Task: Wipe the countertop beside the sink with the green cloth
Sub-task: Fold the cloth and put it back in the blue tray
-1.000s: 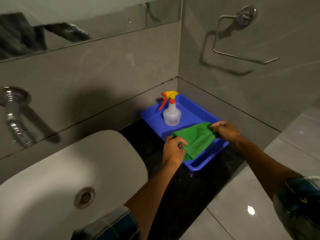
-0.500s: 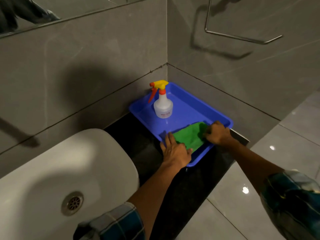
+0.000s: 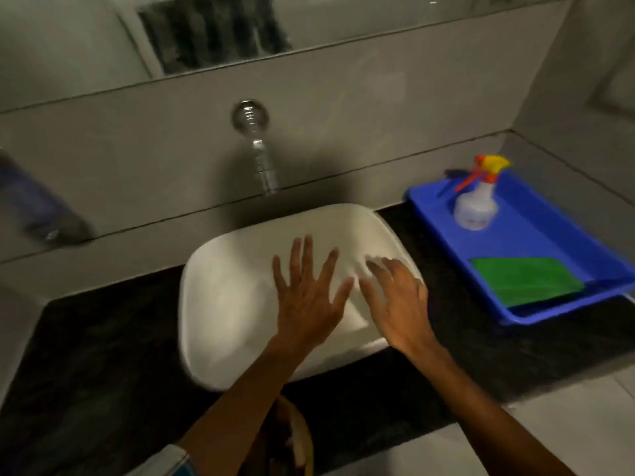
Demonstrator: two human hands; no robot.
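Note:
The green cloth (image 3: 525, 280) lies folded flat in the front part of a blue tray (image 3: 563, 304) on the right of the black countertop (image 3: 103, 355). The white sink (image 3: 223, 286) sits in the middle of that countertop. My left hand (image 3: 305, 297) and my right hand (image 3: 398, 304) hover side by side over the sink basin, fingers spread, holding nothing. Both hands are well left of the cloth and apart from it.
A clear spray bottle (image 3: 476, 207) with a yellow and red trigger stands at the back of the tray. A chrome tap (image 3: 259, 159) sticks out of the wall above the sink. Grey tiled walls close the back and right; a mirror runs above.
Both hands have let go of the green cloth, left it in the tray and moved left over the sink. The view has swung left, bringing the tap and left countertop into sight.

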